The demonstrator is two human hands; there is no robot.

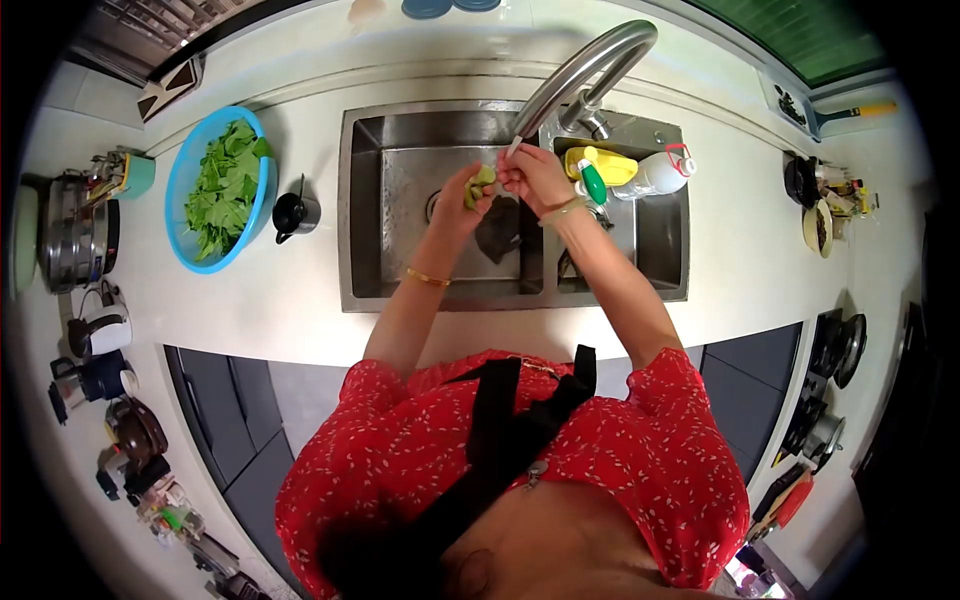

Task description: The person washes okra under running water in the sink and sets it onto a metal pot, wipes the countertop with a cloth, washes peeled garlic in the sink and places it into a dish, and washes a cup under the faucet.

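Note:
Over the left sink basin point(400, 250), my left hand point(470, 205) is closed around several small light-green vegetable pieces point(482, 182); their exact kind is too small to tell. Beside it, just under the spout of the steel faucet point(580, 75), my right hand point(538, 180) has its fingers curled together. Whatever those fingers hold, if anything, is hidden. A thin pale streak, seemingly water, runs from the spout to the right fingertips. Below both hands a dark patch point(497, 232) shows on the basin floor; I cannot tell what it is.
Left of the sink stand a blue basin point(173, 215) of leafy greens point(225, 190) and a black cup point(296, 214). The right basin holds a yellow bottle point(610, 166), a green-capped bottle point(592, 183) and a clear jug point(655, 175). Pots and appliances line both side counters.

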